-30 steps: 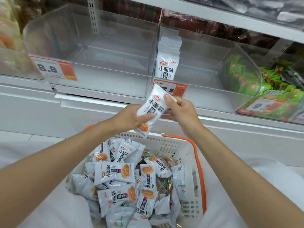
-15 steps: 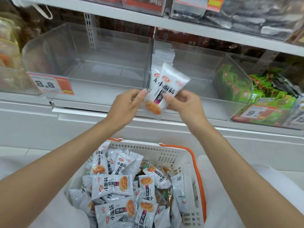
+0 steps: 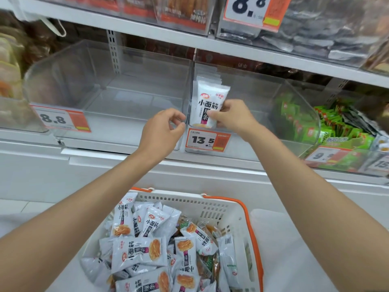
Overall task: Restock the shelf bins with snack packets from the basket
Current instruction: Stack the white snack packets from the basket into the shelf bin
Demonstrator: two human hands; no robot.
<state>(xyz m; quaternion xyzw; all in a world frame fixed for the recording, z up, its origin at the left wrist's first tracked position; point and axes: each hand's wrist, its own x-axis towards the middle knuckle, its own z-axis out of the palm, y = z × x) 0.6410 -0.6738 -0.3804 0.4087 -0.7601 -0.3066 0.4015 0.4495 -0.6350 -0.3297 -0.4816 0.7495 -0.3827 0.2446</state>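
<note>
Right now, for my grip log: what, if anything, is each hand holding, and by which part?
The right hand grips the white snack packet by its lower right edge; the left hand holds nothing.

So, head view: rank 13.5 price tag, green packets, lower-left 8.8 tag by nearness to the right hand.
1. 13.5 price tag, just below the right hand.
2. green packets, bin to its right.
3. lower-left 8.8 tag, far left.

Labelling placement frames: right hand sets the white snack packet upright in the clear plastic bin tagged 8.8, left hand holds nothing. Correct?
Wrong bin. In the head view the right hand holds the white snack packet upright in the clear plastic bin above the orange 13.5 price tag, not the 8.8 one. The left hand holds nothing.
</note>
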